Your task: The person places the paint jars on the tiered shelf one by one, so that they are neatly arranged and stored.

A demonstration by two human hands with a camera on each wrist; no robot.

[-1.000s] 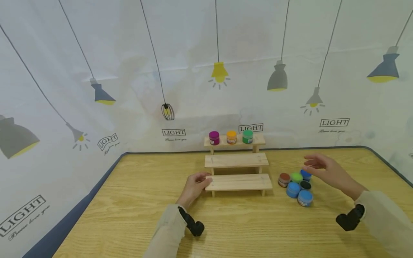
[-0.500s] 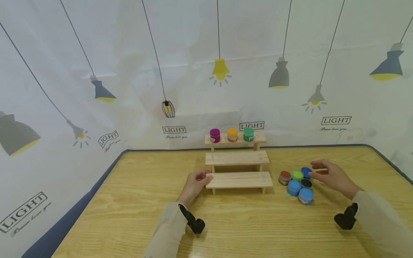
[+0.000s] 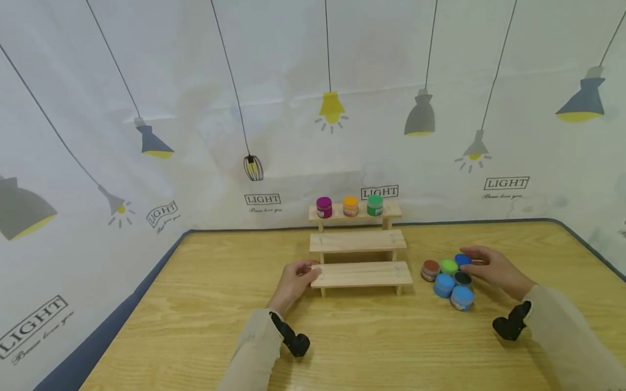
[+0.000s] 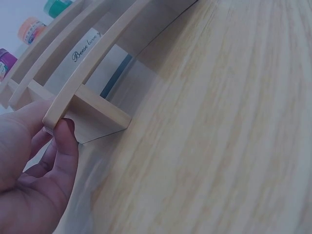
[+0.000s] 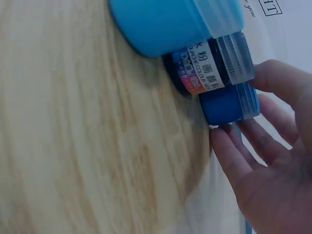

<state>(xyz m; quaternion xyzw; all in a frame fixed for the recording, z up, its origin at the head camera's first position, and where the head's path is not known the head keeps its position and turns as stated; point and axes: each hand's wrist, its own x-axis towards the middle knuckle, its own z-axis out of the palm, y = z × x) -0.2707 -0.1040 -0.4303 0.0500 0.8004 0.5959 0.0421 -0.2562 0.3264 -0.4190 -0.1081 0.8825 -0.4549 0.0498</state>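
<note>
My left hand (image 3: 294, 279) pinches the left end of the lowest board of a three-step wooden display stand (image 3: 361, 275); the left wrist view shows thumb and fingers on either side of the board end (image 4: 52, 117). At the right, my right hand (image 3: 494, 270) has thumb and fingers around a dark blue paint jar (image 5: 222, 105), the farthest of a cluster. Right beside the thumb is a black-lidded paint jar (image 5: 209, 63). Light blue jars (image 3: 462, 297), a light green one (image 3: 448, 266) and a brown one (image 3: 430, 270) stand close against them.
Purple (image 3: 324, 207), orange (image 3: 350, 206) and green (image 3: 375, 205) paint jars stand in a row on the stand's top step. Behind the wooden table (image 3: 195, 336) hangs a white cloth (image 3: 288, 125) printed with lamps.
My right hand first drew back to the right of the cluster, then came in left around the dark blue jar. The left hand has kept its hold on the stand.
</note>
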